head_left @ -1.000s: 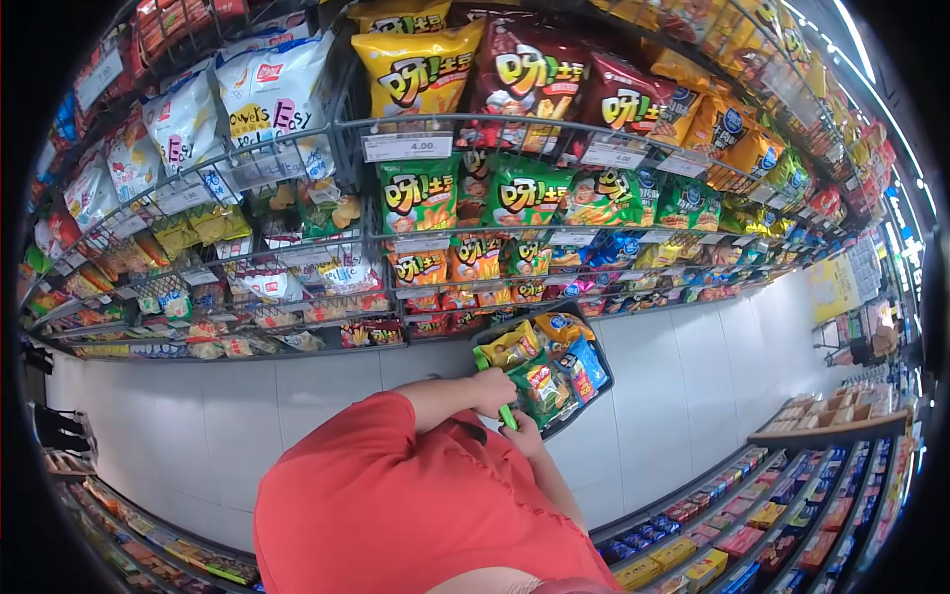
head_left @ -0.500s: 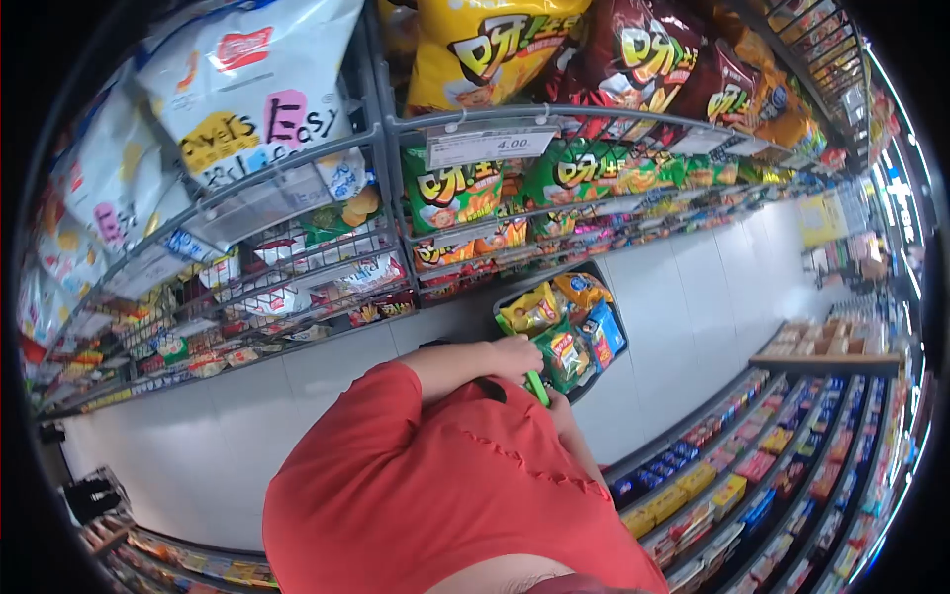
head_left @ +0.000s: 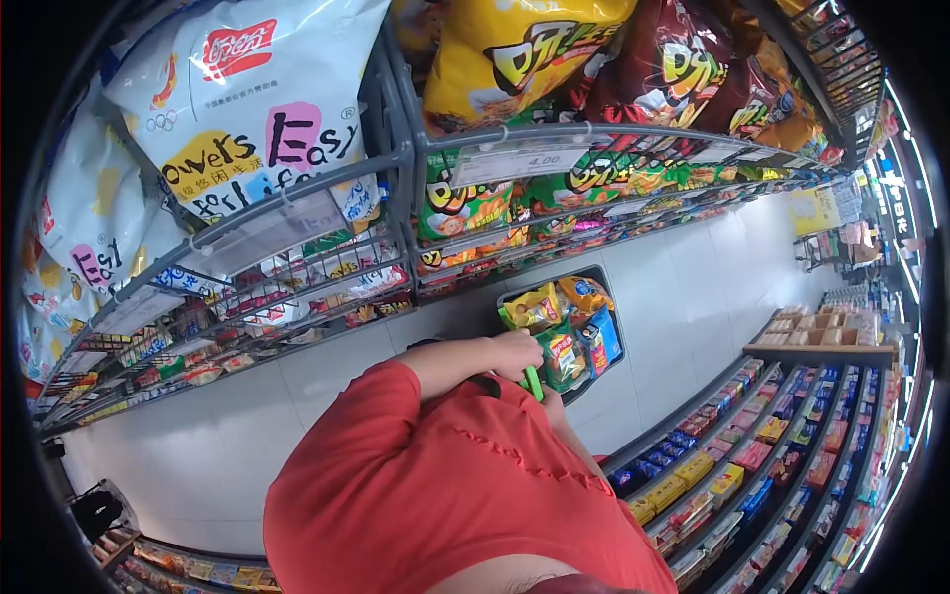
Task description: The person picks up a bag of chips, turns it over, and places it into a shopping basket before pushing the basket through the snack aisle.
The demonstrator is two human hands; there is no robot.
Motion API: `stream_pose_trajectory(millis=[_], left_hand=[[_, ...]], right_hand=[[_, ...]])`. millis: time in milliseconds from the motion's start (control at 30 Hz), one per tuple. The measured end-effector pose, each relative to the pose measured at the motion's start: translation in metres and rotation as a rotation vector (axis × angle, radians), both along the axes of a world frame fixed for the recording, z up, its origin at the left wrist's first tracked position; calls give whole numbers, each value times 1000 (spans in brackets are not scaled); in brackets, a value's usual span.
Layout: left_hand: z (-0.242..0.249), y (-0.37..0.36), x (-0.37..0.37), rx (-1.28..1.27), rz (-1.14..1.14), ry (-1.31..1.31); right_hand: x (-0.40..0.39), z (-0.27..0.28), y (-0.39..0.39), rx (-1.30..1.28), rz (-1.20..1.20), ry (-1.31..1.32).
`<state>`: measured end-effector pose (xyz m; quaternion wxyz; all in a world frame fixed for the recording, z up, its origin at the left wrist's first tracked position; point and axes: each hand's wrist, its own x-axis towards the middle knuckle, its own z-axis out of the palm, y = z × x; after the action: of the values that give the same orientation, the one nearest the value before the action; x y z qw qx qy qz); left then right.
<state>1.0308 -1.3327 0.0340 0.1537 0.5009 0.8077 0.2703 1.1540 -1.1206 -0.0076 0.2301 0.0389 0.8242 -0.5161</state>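
My left hand [head_left: 517, 353] is closed around a green handle [head_left: 534, 383] in front of my red shirt. Lower on the same handle is my right hand [head_left: 554, 404], mostly hidden behind the shirt, so its fingers do not show clearly. Just beyond the hands stands a dark shopping basket [head_left: 620, 337]. Inside it lie a yellow snack bag [head_left: 534, 308], an orange snack bag [head_left: 586, 294], a green chip bag [head_left: 565, 358] and a blue snack bag [head_left: 601, 341].
A wire shelf rack [head_left: 406, 158] with large chip bags runs along the left and front. One price tag [head_left: 520, 163] reads 4.00. On the right, low shelves [head_left: 732, 450] hold rows of small packets. Pale floor tiles [head_left: 683, 297] lie between them.
The view has shifted slightly, so the rack and its bags appear larger and a little lower. Both hands stay at the green handle, and the basket holds the same bags.
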Motion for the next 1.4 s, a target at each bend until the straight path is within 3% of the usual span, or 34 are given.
stream_pose_trajectory(millis=[433, 1033, 1400], left_hand=[[2, -2, -5, -21, -29, 17], [1, -4, -4, -17, -22, 21], [1, -5, -3, -22, -29, 54]], right_hand=[[5, -12, -4, -108, -79, -44], [-1, 12, -14, -115, -43, -49], [4, -13, -6, -164, -78, -81]])
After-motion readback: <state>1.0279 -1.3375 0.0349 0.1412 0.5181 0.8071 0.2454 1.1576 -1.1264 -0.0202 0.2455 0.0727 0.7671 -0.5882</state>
